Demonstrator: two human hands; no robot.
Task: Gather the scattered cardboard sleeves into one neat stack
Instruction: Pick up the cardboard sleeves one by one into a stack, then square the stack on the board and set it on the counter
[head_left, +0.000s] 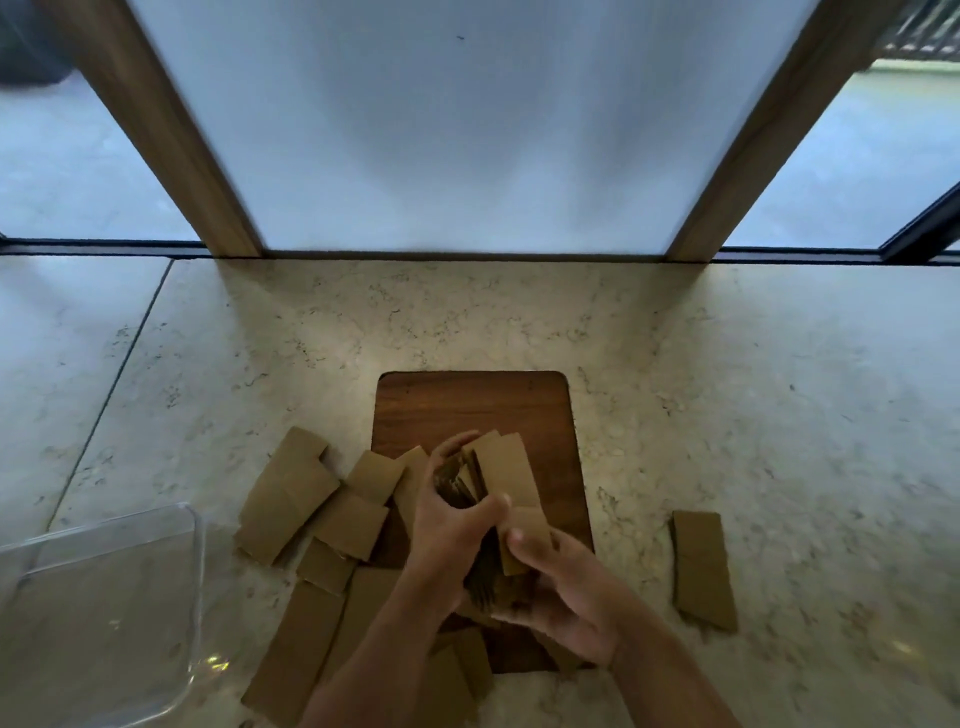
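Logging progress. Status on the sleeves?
Both hands, left and right, grip the stack over the board. Loose sleeves left, one right.

The cardboard sleeves (288, 493) are plain tan-brown, the wooden board (475, 402) beneath them a dark reddish brown with streaked grain, the counter (727, 374) pale cream marble flecked with grey veins, and the plastic tray (104, 597) clear.

Clear bin (104, 571) cut off, btm-left.

Likely a café or shop — stone counter (675, 364), frosted partition (467, 130), wooden board (467, 405).
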